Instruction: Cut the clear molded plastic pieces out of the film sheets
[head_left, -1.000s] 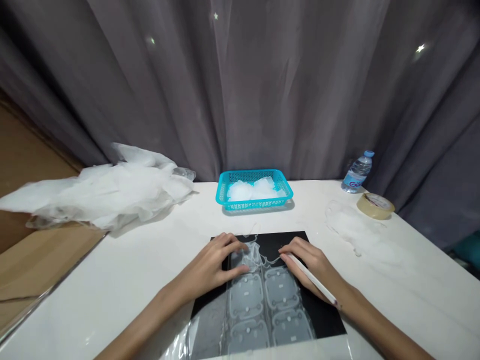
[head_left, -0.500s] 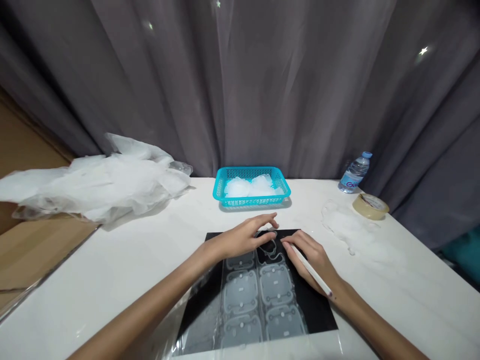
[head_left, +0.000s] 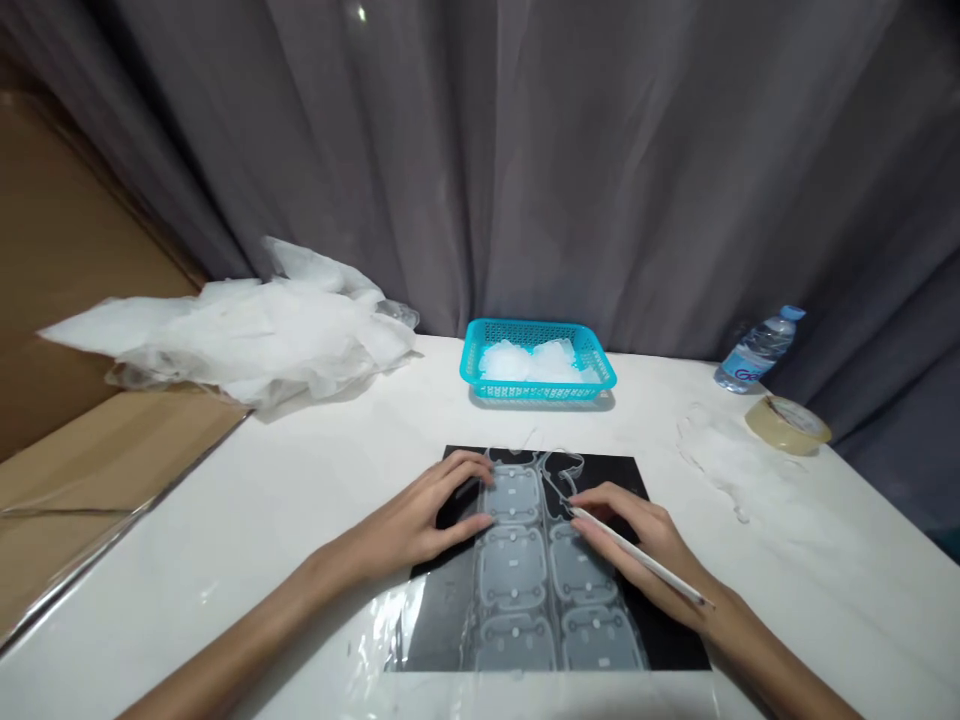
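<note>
A clear film strip (head_left: 525,575) cut into rounded rectangular pieces lies on a black mat (head_left: 660,640) in front of me. My left hand (head_left: 427,515) rests flat on the mat's left side, fingertips pressing the film's upper left piece. My right hand (head_left: 637,540) holds a thin white stick tool (head_left: 637,555), its tip touching the film near the top right, where a loose outline of film curls up.
A turquoise basket (head_left: 537,390) with clear film pieces stands beyond the mat. Crumpled white plastic (head_left: 255,330) lies at the back left over a cardboard sheet (head_left: 90,470). A water bottle (head_left: 754,350), a tape roll (head_left: 787,425) and a scrap of clear film (head_left: 727,460) sit at the right.
My left hand drew back from the far edge of the mat and settled on the film's upper left piece. The right hand with the tool stayed near the top right. The view shifted left.
</note>
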